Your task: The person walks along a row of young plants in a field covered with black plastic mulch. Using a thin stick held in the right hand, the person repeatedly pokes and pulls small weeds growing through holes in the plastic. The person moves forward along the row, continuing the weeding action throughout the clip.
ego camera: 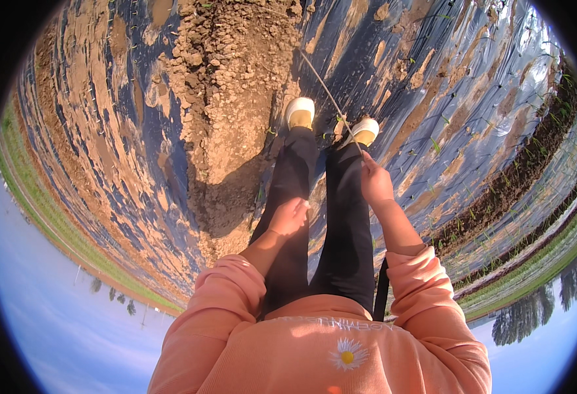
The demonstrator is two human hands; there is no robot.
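Observation:
My right hand [376, 181] is closed around the near end of a thin, straight stick [329, 93]. The stick slants forward and left past my right shoe [366, 132], and its far end reaches the edge of the mulch film beside the bare soil. In front of my left thigh hangs my left hand [290, 216], its fingers curled together. A pale spot shows at those fingertips, but I cannot tell whether it is a small object or lit fingernails. Both shoes are on dark plastic mulch film [352, 64] smeared with soil.
A strip of cloddy bare soil [234, 113] runs along my left, with my shadow across it. Beyond lies more soil-smeared film [136, 143]. Small green seedlings [436, 145] poke through the film on the right, beside a dark soil furrow [505, 187]. Grass borders [37, 182] edge the field.

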